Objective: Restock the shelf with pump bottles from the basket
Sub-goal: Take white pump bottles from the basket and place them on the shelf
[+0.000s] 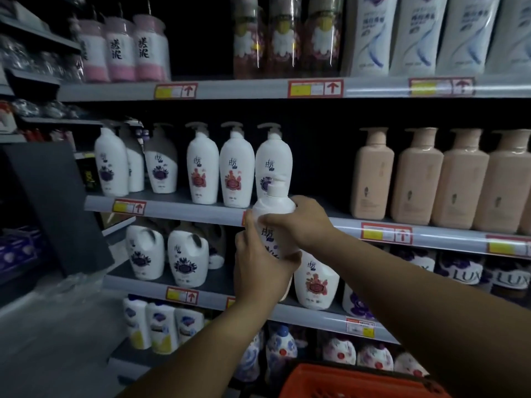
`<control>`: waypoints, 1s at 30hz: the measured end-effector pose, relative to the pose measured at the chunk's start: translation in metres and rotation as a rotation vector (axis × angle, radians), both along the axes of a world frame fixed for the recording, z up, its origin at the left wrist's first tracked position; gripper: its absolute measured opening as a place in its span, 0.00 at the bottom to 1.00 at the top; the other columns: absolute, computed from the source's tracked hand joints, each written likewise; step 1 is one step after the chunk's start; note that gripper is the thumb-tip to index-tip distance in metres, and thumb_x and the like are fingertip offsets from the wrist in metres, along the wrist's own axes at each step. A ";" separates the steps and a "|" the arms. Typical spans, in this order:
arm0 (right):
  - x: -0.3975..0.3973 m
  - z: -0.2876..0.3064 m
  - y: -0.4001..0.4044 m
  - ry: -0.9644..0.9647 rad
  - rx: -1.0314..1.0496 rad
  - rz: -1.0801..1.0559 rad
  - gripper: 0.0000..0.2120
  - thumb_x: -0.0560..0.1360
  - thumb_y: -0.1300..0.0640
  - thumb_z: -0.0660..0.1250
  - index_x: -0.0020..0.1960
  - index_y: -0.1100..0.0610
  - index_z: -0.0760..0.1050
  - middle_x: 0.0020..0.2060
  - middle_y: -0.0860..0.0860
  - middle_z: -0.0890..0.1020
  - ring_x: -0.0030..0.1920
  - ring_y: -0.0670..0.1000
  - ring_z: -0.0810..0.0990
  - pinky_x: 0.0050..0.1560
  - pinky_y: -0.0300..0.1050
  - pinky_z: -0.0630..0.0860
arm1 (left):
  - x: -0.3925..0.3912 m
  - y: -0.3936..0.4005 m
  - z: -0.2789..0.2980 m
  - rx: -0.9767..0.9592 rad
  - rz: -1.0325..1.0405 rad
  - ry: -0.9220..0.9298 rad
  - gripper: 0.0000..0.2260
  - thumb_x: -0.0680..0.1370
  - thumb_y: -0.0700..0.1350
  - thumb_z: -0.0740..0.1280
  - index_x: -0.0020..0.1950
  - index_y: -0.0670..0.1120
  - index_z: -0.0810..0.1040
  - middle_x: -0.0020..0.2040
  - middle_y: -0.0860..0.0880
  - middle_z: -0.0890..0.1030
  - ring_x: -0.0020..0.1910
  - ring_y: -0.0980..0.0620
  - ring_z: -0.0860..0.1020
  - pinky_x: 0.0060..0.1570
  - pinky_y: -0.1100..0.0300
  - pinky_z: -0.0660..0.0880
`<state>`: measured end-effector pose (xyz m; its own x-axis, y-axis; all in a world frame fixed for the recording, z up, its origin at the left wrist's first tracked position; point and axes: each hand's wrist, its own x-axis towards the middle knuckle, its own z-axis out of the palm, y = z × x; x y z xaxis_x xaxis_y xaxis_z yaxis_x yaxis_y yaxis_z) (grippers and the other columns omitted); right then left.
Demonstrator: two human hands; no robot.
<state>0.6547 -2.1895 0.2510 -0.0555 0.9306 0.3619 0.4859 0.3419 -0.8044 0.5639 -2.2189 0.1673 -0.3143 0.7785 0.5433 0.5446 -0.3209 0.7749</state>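
Nearest me, the orange basket (344,380) sits at the bottom edge of view, and I cannot tell what is left inside it. Above it I hold one white pump bottle (274,222) upright in both hands, just in front of the middle shelf's rail (178,206): my left hand (258,268) wraps the lower body, my right hand (304,222) curls round the shoulder under the pump. To seat it well, I judge I should lift it clear of the rail, keep the label facing me, and slide it into the dark gap right of the matching row, beside the nearest shelved white bottle (273,162). That row shows six white pump bottles; further right stand four full peach bottles (416,179) and the edge of another.
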 end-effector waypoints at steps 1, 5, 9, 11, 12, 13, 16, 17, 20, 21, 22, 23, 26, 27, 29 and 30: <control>-0.003 0.000 -0.002 -0.005 0.026 0.001 0.23 0.64 0.45 0.77 0.54 0.54 0.76 0.47 0.50 0.82 0.46 0.50 0.81 0.49 0.50 0.81 | -0.001 0.000 0.002 -0.005 0.011 -0.011 0.50 0.64 0.52 0.77 0.77 0.62 0.48 0.65 0.51 0.68 0.61 0.47 0.74 0.47 0.56 0.73; -0.014 -0.002 -0.005 -0.049 0.103 0.007 0.22 0.69 0.46 0.75 0.57 0.53 0.71 0.50 0.49 0.79 0.49 0.50 0.78 0.50 0.48 0.79 | -0.007 0.002 0.007 -0.040 0.048 -0.028 0.48 0.64 0.52 0.76 0.76 0.63 0.50 0.61 0.51 0.70 0.57 0.47 0.76 0.44 0.55 0.74; -0.023 -0.004 -0.005 -0.088 0.150 0.027 0.24 0.70 0.47 0.74 0.59 0.54 0.69 0.51 0.50 0.78 0.51 0.51 0.78 0.52 0.52 0.79 | -0.019 0.009 0.009 -0.076 0.084 -0.001 0.45 0.66 0.54 0.74 0.76 0.63 0.49 0.62 0.49 0.70 0.56 0.45 0.77 0.45 0.52 0.77; -0.030 -0.004 -0.003 -0.112 0.178 0.044 0.25 0.70 0.48 0.74 0.61 0.53 0.68 0.52 0.50 0.78 0.52 0.52 0.78 0.52 0.51 0.78 | -0.026 0.012 0.013 -0.068 0.112 -0.005 0.42 0.68 0.55 0.72 0.75 0.63 0.52 0.63 0.49 0.71 0.56 0.44 0.78 0.47 0.47 0.79; -0.035 -0.004 -0.002 -0.124 0.199 0.053 0.26 0.69 0.48 0.74 0.62 0.52 0.67 0.53 0.50 0.78 0.53 0.52 0.78 0.53 0.51 0.78 | -0.029 0.014 0.015 -0.058 0.124 -0.010 0.39 0.69 0.56 0.70 0.75 0.62 0.53 0.63 0.50 0.72 0.57 0.44 0.77 0.48 0.45 0.79; -0.040 -0.004 -0.001 -0.132 0.224 0.064 0.27 0.69 0.48 0.73 0.63 0.51 0.66 0.54 0.50 0.78 0.54 0.52 0.78 0.54 0.51 0.77 | -0.033 0.016 0.019 -0.045 0.132 -0.020 0.36 0.69 0.57 0.68 0.74 0.62 0.55 0.63 0.50 0.72 0.57 0.45 0.77 0.49 0.45 0.79; -0.056 0.001 0.005 -0.152 0.288 0.098 0.31 0.69 0.51 0.73 0.67 0.49 0.63 0.58 0.51 0.76 0.57 0.52 0.77 0.57 0.51 0.76 | -0.049 0.023 0.037 -0.029 0.098 -0.182 0.34 0.65 0.65 0.57 0.71 0.61 0.61 0.61 0.49 0.74 0.56 0.43 0.77 0.52 0.43 0.77; -0.061 0.003 0.007 -0.166 0.299 0.112 0.33 0.70 0.53 0.72 0.71 0.48 0.61 0.58 0.52 0.76 0.57 0.53 0.77 0.57 0.51 0.75 | -0.058 0.027 0.043 -0.023 0.108 -0.232 0.35 0.64 0.65 0.55 0.71 0.61 0.61 0.61 0.48 0.75 0.56 0.42 0.77 0.54 0.43 0.76; -0.076 0.009 0.015 -0.195 0.315 0.140 0.36 0.73 0.55 0.69 0.76 0.45 0.56 0.58 0.55 0.75 0.53 0.56 0.79 0.57 0.51 0.75 | -0.090 0.043 0.059 -0.039 0.200 -0.165 0.33 0.70 0.55 0.65 0.74 0.59 0.56 0.61 0.45 0.74 0.55 0.40 0.76 0.52 0.48 0.74; -0.081 0.011 0.019 -0.198 0.322 0.139 0.35 0.74 0.55 0.68 0.76 0.45 0.56 0.59 0.56 0.75 0.51 0.57 0.79 0.57 0.50 0.75 | -0.102 0.050 0.065 -0.041 0.227 -0.136 0.36 0.70 0.51 0.68 0.74 0.58 0.56 0.61 0.44 0.73 0.55 0.40 0.76 0.50 0.50 0.74; -0.085 0.012 0.023 -0.201 0.327 0.137 0.34 0.75 0.54 0.67 0.76 0.44 0.56 0.60 0.55 0.74 0.51 0.56 0.79 0.56 0.48 0.74 | -0.113 0.056 0.071 -0.039 0.238 -0.120 0.39 0.68 0.51 0.71 0.74 0.58 0.55 0.62 0.45 0.73 0.56 0.40 0.76 0.49 0.50 0.74; -0.089 0.013 0.027 -0.210 0.331 0.139 0.32 0.76 0.53 0.66 0.76 0.44 0.56 0.61 0.54 0.74 0.52 0.55 0.78 0.55 0.46 0.73 | -0.124 0.063 0.077 -0.032 0.244 -0.111 0.43 0.66 0.51 0.74 0.74 0.57 0.54 0.63 0.45 0.72 0.57 0.41 0.76 0.50 0.50 0.74; -0.098 0.012 0.038 -0.301 0.374 0.162 0.31 0.77 0.54 0.65 0.76 0.44 0.56 0.65 0.53 0.72 0.61 0.53 0.74 0.55 0.41 0.68 | -0.153 0.085 0.093 -0.010 0.264 -0.126 0.50 0.62 0.51 0.78 0.76 0.55 0.52 0.67 0.45 0.69 0.61 0.42 0.73 0.50 0.54 0.72; -0.101 0.011 0.041 -0.348 0.396 0.171 0.31 0.77 0.54 0.65 0.76 0.45 0.57 0.66 0.53 0.71 0.63 0.53 0.73 0.56 0.42 0.69 | -0.162 0.093 0.098 0.003 0.274 -0.132 0.49 0.62 0.50 0.79 0.76 0.54 0.53 0.67 0.45 0.69 0.62 0.42 0.73 0.50 0.55 0.70; -0.106 0.011 0.048 -0.452 0.442 0.182 0.30 0.76 0.54 0.64 0.75 0.46 0.58 0.65 0.53 0.71 0.63 0.55 0.72 0.58 0.47 0.72 | -0.178 0.108 0.108 0.029 0.300 -0.130 0.48 0.61 0.50 0.80 0.74 0.53 0.56 0.66 0.44 0.71 0.62 0.41 0.73 0.49 0.55 0.69; -0.108 0.010 0.052 -0.509 0.462 0.184 0.30 0.76 0.54 0.64 0.75 0.46 0.59 0.64 0.53 0.71 0.63 0.55 0.72 0.58 0.48 0.72 | -0.186 0.116 0.112 0.033 0.310 -0.121 0.48 0.60 0.50 0.81 0.73 0.52 0.57 0.65 0.44 0.71 0.61 0.42 0.73 0.50 0.55 0.69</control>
